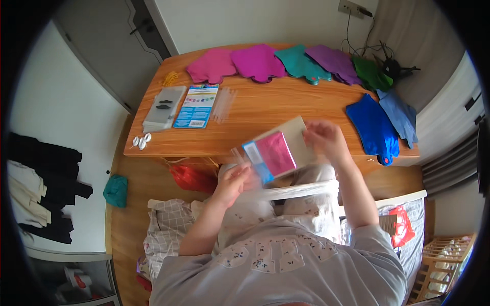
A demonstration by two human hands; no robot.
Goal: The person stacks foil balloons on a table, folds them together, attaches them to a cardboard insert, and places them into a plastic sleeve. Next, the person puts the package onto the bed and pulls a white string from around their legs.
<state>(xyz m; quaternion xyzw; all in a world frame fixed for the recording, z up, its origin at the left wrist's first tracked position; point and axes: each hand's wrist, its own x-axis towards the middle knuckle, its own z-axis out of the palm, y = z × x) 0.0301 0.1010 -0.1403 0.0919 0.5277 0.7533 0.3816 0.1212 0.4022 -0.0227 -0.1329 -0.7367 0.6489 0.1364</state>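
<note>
Over the table's near edge I hold a flat pack with a folded pink foil piece (278, 151) and a blue and white card (259, 160). Behind the foil lies a beige board (292, 131), tilted up to the right. My left hand (234, 183) pinches the lower left end of the pack, where clear plastic shows, smeared by motion. My right hand (325, 140) is closed at the beige board's upper right edge, its fingertips slightly blurred. A printed blue card (196, 107) lies on the table beyond my left hand, between clear plastic sleeves (166, 104) and clear tubes (223, 104).
Flat foil shapes line the table's (245, 135) far side: pink (212, 65), magenta (258, 61), teal (302, 64), purple (337, 62) and green (372, 73). Blue foil (375, 125) hangs over the right edge. White rolls (142, 141) sit near left; a black router (393, 69) stands far right.
</note>
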